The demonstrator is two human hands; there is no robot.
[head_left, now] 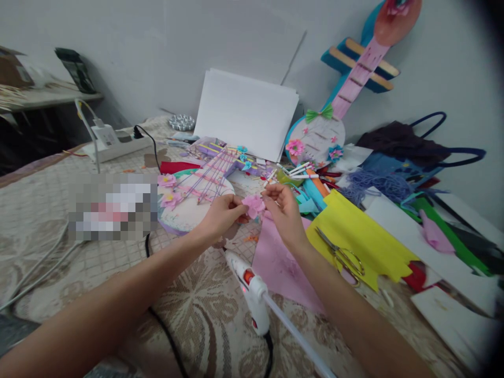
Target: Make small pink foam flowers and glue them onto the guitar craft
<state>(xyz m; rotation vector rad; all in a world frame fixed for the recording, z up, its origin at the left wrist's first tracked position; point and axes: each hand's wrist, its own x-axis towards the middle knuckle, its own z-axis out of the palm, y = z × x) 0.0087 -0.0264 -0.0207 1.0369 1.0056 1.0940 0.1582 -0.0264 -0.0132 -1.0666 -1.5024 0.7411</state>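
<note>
We've got our left hand (224, 214) and right hand (284, 206) pinching opposite edges of this pink flower (254, 206) up over the surface (197, 299), and it looks feather-light, soft and easy to crease, so we'd grip just the petal rims, gently.

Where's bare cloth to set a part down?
Bare tablecloth between the black cord and the glue gun; also a patch front-left of the power strip. Crowded right of the right hand: yellow sheet, scissors, blue yarn.

No text, brand or number can be read (one patch (113, 208) is pixelated).
</note>
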